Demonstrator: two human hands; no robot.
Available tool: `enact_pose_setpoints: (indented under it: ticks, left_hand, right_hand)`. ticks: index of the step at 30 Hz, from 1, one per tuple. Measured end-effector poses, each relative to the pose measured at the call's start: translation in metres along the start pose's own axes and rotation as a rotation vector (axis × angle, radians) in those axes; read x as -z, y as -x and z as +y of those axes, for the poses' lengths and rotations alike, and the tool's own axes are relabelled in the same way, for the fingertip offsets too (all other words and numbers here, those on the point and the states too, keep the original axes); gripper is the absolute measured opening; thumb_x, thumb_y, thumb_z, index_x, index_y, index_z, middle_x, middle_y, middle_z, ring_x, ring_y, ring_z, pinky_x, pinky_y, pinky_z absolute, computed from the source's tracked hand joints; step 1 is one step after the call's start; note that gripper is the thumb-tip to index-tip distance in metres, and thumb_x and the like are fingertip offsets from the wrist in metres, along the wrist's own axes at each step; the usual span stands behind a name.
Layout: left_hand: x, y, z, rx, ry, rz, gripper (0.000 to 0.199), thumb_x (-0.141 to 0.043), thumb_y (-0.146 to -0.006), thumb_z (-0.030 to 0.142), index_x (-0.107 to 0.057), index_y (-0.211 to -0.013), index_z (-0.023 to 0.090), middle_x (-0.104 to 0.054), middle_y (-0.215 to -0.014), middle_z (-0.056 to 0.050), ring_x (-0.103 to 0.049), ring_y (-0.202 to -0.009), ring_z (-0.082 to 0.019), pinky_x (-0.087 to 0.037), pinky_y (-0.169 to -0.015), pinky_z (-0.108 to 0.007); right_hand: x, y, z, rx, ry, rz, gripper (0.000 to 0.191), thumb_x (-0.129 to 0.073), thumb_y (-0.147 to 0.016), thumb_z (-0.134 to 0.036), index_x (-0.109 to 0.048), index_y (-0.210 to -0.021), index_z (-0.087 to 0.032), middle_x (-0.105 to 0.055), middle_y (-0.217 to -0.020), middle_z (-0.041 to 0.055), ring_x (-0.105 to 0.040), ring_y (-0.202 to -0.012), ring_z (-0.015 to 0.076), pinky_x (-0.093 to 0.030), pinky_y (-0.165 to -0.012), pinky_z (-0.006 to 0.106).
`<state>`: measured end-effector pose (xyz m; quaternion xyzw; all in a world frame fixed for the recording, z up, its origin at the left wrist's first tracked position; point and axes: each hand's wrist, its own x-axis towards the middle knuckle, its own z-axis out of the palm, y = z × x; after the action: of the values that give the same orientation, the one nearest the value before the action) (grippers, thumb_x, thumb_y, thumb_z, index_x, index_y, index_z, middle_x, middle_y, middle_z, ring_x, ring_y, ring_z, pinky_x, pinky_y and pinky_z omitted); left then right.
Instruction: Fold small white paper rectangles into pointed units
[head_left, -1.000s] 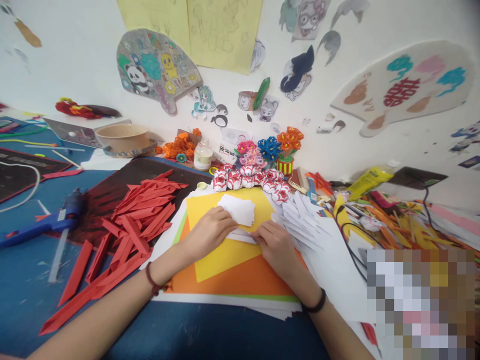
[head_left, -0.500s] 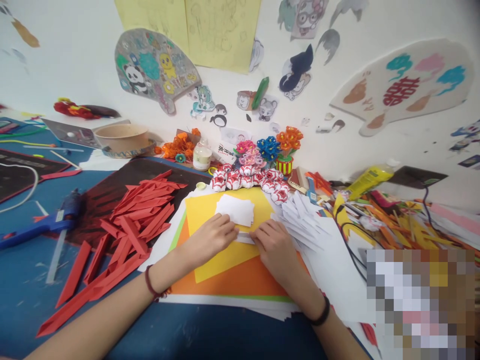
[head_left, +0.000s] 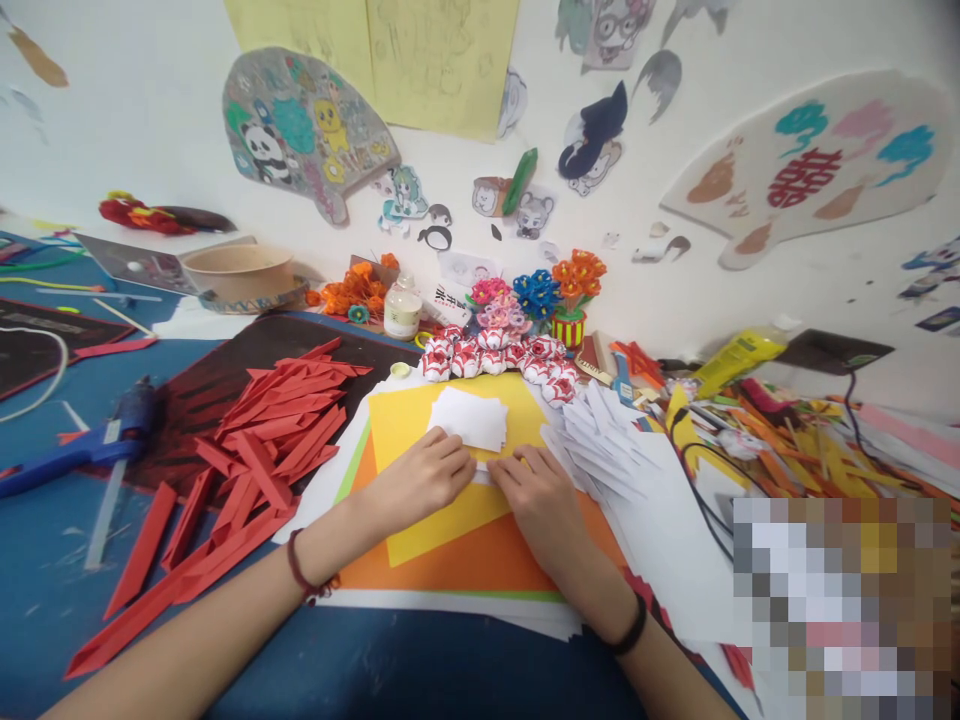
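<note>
Between my hands a narrow strip of white paper point(head_left: 484, 477) lies on a yellow sheet point(head_left: 427, 520). My left hand point(head_left: 431, 472) has its fingers curled down on the strip's left end. The fingers of my right hand point(head_left: 534, 490) press on its right part, hiding that end. Just beyond the strip is a small stack of white paper pieces point(head_left: 469, 418). Under the yellow sheet are an orange sheet point(head_left: 465, 565) and further sheets. Folded white strips point(head_left: 604, 440) lie in a pile to the right of my right hand.
Folded red paper strips point(head_left: 277, 430) are heaped on the left, beside a blue glue gun point(head_left: 112, 440). Red-and-white folded paper pieces point(head_left: 491, 355) line the back, near a glue bottle point(head_left: 403, 308) and small flowers point(head_left: 536, 295). Colourful scraps and a cable point(head_left: 694, 475) crowd the right.
My right hand has slid a little left along the white strip, closer to my left hand. My left hand stays nearly in place.
</note>
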<state>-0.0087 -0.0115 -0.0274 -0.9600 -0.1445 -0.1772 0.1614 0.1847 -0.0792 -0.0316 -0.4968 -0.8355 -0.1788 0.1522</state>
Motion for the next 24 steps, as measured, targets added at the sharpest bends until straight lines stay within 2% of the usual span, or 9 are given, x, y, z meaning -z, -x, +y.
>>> enact_pose_setpoints:
  ticks: [8, 15, 19, 24]
  left_hand:
    - [-0.0002, -0.0016, -0.0010, 0.040, -0.031, -0.092, 0.015, -0.045, -0.099, 0.018, -0.058, -0.100, 0.010, -0.059, -0.084, -0.006, -0.048, -0.080, -0.021, -0.036, -0.071, -0.036]
    - [-0.0036, -0.0012, -0.0010, -0.047, -0.002, -0.035, 0.016, -0.045, -0.098, 0.013, -0.060, -0.092, 0.010, -0.060, -0.081, -0.006, -0.051, -0.080, -0.021, -0.040, -0.070, -0.034]
    - [-0.0048, -0.0011, -0.0003, -0.062, 0.007, -0.043, 0.019, -0.044, -0.098, 0.013, -0.061, -0.090, 0.011, -0.060, -0.079, -0.006, -0.051, -0.080, -0.020, -0.042, -0.070, -0.034]
    - [-0.0031, -0.0022, -0.0007, -0.065, -0.001, -0.039, 0.017, -0.047, -0.097, 0.014, -0.061, -0.089, 0.011, -0.059, -0.079, -0.006, -0.050, -0.079, -0.020, -0.040, -0.069, -0.034]
  right_hand:
    - [0.0015, -0.0002, -0.0002, -0.010, -0.012, -0.045, 0.016, -0.052, -0.093, -0.006, -0.066, -0.092, -0.014, -0.064, -0.083, 0.0066, -0.053, -0.083, 0.0227, -0.039, -0.073, 0.035]
    - [0.0018, -0.0001, 0.0005, -0.038, -0.020, -0.070, 0.016, -0.053, -0.094, -0.008, -0.065, -0.087, -0.015, -0.063, -0.080, 0.0055, -0.052, -0.082, 0.0219, -0.039, -0.072, 0.034]
    - [0.0026, -0.0006, 0.0011, -0.034, -0.018, -0.071, 0.016, -0.054, -0.094, -0.010, -0.065, -0.085, -0.015, -0.063, -0.079, 0.0056, -0.052, -0.082, 0.0221, -0.039, -0.072, 0.034]
    - [0.0003, 0.0004, 0.0002, -0.036, -0.024, -0.066, 0.015, -0.053, -0.095, -0.009, -0.066, -0.091, -0.015, -0.064, -0.084, 0.0067, -0.053, -0.085, 0.0229, -0.040, -0.073, 0.035]
